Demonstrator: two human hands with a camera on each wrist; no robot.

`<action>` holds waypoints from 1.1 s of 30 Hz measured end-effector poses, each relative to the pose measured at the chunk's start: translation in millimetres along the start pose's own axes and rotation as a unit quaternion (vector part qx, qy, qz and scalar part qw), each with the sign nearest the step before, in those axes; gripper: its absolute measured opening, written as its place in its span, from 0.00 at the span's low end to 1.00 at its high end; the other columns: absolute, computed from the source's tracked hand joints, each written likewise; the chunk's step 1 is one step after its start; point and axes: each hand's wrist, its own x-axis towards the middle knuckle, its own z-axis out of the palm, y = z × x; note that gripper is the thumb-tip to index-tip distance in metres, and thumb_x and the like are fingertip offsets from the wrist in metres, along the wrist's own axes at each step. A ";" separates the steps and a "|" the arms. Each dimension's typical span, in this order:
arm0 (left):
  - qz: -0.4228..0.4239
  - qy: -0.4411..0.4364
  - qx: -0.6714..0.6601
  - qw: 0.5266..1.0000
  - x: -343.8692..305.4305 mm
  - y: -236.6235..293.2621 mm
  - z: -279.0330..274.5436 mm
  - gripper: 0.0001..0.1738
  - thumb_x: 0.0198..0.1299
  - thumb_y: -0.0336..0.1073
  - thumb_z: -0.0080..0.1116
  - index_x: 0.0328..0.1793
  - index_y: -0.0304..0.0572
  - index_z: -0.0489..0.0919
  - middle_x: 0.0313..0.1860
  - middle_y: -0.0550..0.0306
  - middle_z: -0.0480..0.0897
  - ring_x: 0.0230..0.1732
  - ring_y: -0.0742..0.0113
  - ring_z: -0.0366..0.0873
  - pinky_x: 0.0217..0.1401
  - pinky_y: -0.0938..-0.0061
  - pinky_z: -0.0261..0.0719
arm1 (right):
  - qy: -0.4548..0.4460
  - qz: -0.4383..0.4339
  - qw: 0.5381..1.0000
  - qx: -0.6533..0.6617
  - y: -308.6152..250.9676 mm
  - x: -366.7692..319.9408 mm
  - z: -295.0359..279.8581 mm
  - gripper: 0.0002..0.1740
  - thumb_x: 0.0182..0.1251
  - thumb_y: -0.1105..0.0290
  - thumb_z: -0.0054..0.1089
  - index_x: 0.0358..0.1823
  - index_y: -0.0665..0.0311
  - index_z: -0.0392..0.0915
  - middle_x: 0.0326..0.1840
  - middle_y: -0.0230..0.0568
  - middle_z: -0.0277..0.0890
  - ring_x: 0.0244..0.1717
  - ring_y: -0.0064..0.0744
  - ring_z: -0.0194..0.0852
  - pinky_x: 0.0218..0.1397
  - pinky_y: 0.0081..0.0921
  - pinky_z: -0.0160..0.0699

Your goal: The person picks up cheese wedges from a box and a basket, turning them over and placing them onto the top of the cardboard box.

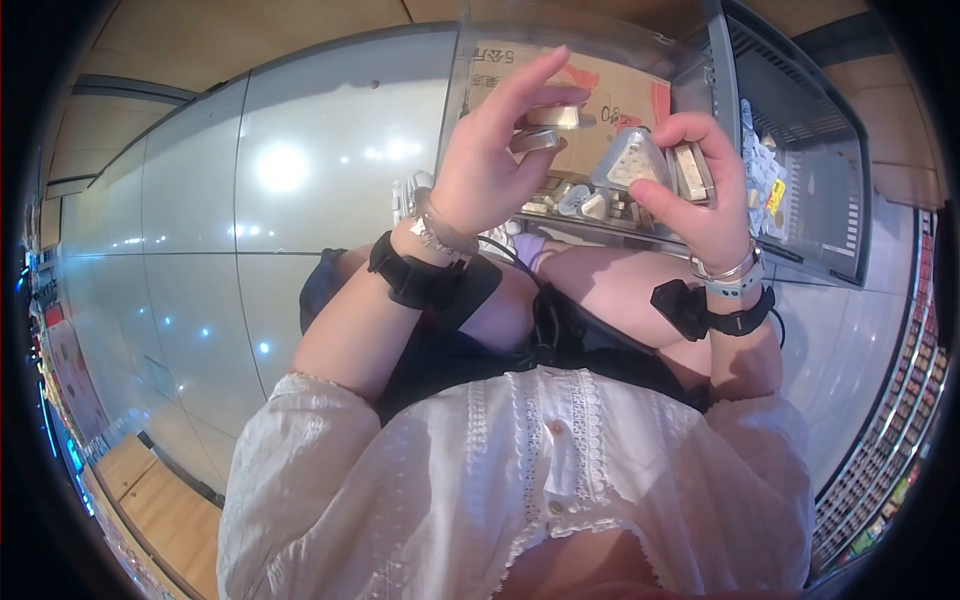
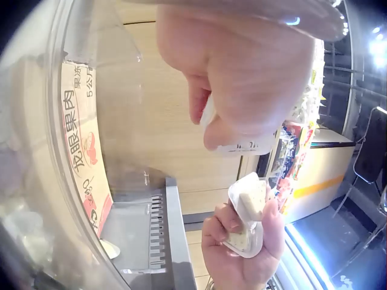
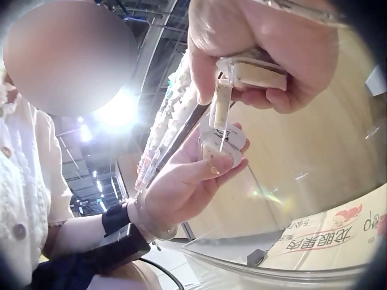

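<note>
My left hand [image 1: 485, 170] grips two small clear plastic packs with pale contents between its fingers and thumb, one pack [image 1: 556, 118] above the other [image 1: 536, 141]. Facing it, my right hand [image 1: 712, 205] pinches a clear triangular pack [image 1: 634, 160] with pale, dark-specked contents, and a second pack [image 1: 692, 170] lies against its curled fingers. The left wrist view shows both packs in the right hand [image 2: 242, 266] close together. In the right wrist view, the left hand [image 3: 181, 190] holds its packs side by side, labels partly visible.
Below the hands, a clear-walled bin holds a printed cardboard sheet [image 1: 610, 85] and several similar packs [image 1: 594, 206]. To its right stands a grey crate [image 1: 835, 200] with white packets and a yellow label. Tiled floor [image 1: 340, 150] extends left; stocked shelves stand far right.
</note>
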 end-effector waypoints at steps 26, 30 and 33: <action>-0.166 -0.080 -0.255 0.949 -0.6 0.0 0.4 0.42 0.48 0.14 0.46 0.69 0.45 0.45 0.58 0.45 0.67 0.57 0.61 0.68 0.55 0.74 0.71 | -0.095 0.168 0.960 0.202 -22.4 5.7 -18.8 0.28 0.44 0.79 0.54 0.52 0.72 0.64 0.49 0.50 0.70 0.46 0.28 0.71 0.50 0.19 0.70; -0.261 -0.048 -0.455 0.850 0.1 -2.9 -6.2 0.37 0.53 0.23 0.44 0.69 0.44 0.46 0.60 0.40 0.64 0.59 0.51 0.65 0.57 0.67 0.70 | 0.083 0.068 0.991 -0.073 -60.3 -3.9 -53.4 0.27 0.43 0.77 0.56 0.50 0.71 0.67 0.47 0.45 0.71 0.44 0.26 0.71 0.47 0.17 0.70; -0.269 -0.040 -0.594 0.757 0.1 -10.7 -10.5 0.34 0.56 0.33 0.42 0.69 0.42 0.47 0.62 0.37 0.61 0.62 0.45 0.61 0.59 0.63 0.67 | 0.201 0.055 0.947 -0.243 -67.9 -18.2 -92.2 0.25 0.45 0.77 0.55 0.51 0.67 0.67 0.44 0.41 0.71 0.43 0.25 0.71 0.45 0.17 0.70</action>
